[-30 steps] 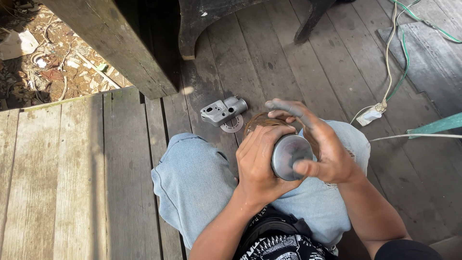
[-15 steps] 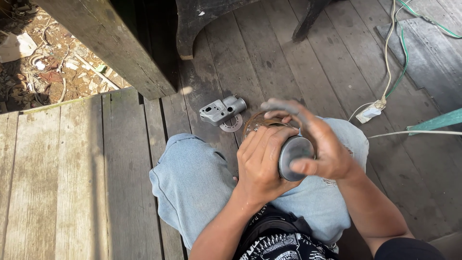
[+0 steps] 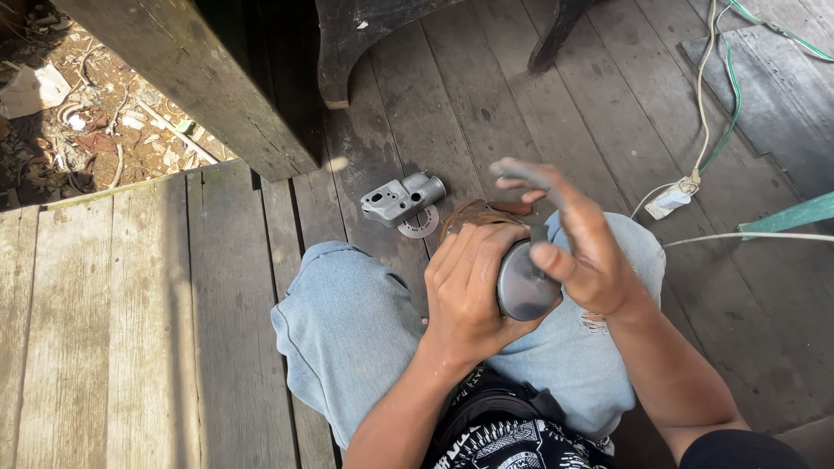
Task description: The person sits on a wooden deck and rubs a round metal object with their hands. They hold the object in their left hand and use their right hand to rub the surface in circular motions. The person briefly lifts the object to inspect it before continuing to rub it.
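The left hand [image 3: 469, 291] is clenching around a round grey metal part [image 3: 524, 285] above the lap; the right hand [image 3: 584, 252] is pressing its face, fingers spread.

Risk: the part may be slipping onto the plank floor [image 3: 130, 330].

The grey metal housing [image 3: 401, 198] is lying beyond the left hand. No labels are showing.

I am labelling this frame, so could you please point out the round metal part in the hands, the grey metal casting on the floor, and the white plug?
round metal part [image 3: 524, 285], head view, flat grey end face.
grey metal casting [image 3: 400, 198], head view, middle of its body.
white plug [image 3: 667, 201], head view, its housing.
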